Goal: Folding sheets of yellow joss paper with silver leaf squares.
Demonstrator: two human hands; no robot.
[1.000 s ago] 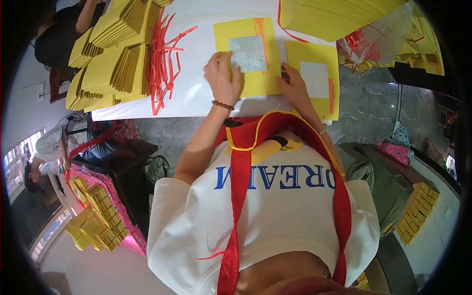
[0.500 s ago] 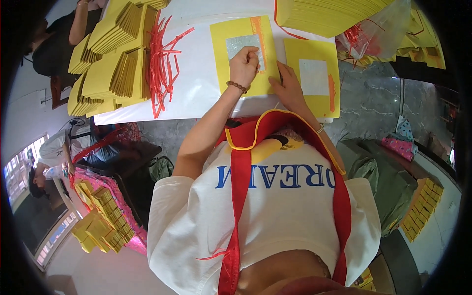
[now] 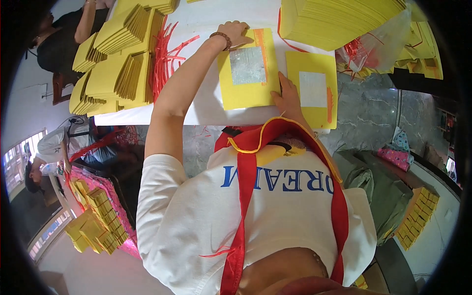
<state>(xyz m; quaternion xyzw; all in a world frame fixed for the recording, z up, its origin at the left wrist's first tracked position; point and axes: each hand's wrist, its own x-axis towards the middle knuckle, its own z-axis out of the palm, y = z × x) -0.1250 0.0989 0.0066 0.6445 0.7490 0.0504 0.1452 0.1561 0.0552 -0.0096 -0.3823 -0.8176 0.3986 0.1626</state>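
A yellow sheet of joss paper [image 3: 243,96] with a silver foil square and an orange stripe lies on the white-covered table in front of me. At its far edge, my left hand [image 3: 233,33], with a beaded bracelet on the wrist, closes on the paper, fingers beyond the edge and thumb on the near side. My right hand [image 3: 288,98] grips the right edge near the close corner, its thumb against the paper. Just right of that hand lies a second yellow sheet [image 3: 295,59] with a silver square and an orange mark. How many sheets lie under each is hidden.
Folded yellow paper bundles [image 3: 113,81] are piled at the table's left, beside red plastic strips [image 3: 164,64]. A tall yellow paper stack [image 3: 339,22] stands at the far right, next to a clear plastic bag [image 3: 386,39]. Other people are at the left.
My left hand has moved from the silver square to the far edge of the joss paper, its arm stretching out. The right hand remains at the right edge.
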